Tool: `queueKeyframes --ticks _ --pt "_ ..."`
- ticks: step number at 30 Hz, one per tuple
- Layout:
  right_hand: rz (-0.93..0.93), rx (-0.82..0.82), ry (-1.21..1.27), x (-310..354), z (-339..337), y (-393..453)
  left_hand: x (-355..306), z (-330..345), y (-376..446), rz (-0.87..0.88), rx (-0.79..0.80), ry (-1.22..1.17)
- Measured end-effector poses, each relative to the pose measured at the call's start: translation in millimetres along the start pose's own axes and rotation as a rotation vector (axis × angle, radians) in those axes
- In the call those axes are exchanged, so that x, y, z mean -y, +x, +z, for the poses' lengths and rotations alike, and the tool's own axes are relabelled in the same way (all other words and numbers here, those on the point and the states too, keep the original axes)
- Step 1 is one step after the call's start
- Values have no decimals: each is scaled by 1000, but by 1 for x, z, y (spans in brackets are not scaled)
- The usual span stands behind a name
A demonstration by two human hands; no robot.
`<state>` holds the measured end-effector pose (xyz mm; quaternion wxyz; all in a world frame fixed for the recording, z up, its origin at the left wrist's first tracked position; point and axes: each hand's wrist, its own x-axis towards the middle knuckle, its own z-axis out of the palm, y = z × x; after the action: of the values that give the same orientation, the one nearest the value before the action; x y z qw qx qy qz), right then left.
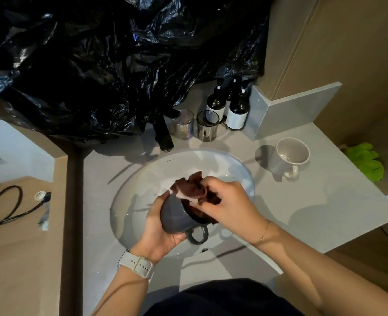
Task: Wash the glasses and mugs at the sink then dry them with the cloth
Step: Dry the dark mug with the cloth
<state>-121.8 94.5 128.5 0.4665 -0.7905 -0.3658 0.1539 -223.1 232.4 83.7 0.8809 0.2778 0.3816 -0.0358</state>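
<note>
Directly over the white sink basin (238, 169) we hold a dark grey mug (177, 215), tipped on its side with its mouth to the right and its handle low and near. Our left hand (159, 233) cups the mug's base and wall, fingers curled round it. Our right hand (229, 199) grips a bunched dark brown cloth (192, 188), fingers clamped on it, pushing part of the cloth into the mug's mouth. On the grey counter (325, 201) to the right stands a pale mug (288, 158), upright, handle toward us. Far of the basin, beside the black tap (163, 133), stand two clear glasses (195, 126), close together. Just behind them are three dark pump bottles (229, 106). Black plastic sheeting (120, 53) hangs over the far left.
</note>
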Motion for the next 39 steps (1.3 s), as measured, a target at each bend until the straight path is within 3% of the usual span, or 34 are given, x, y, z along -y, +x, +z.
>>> queueKeyframes --ticks 3,7,10,15,20,26,28,31,39 --pt "-56 134 -158 -3 -2 9 -3 -1 -3 69 -50 53" --pt "-2 500 -330 3 4 17 -14 3 -6 219 -83 280" --pt "151 609 -146 -2 11 20 -22 3 -9 247 -106 410" --pt "475 734 228 -9 17 17 -12 -2 -9 163 -90 393" --pt "696 628 779 -23 1 5 -14 -2 -7 63 -107 259" --pt "604 290 1249 -27 -15 -3 -20 -2 3 112 -231 162" --pt "538 179 1208 -24 -12 -5 -17 0 4 151 -270 183" --pt "365 43 913 -23 1 -10 -10 4 -1 173 -303 169" --pt "200 134 422 -24 15 -4 -4 25 2 264 -359 197"
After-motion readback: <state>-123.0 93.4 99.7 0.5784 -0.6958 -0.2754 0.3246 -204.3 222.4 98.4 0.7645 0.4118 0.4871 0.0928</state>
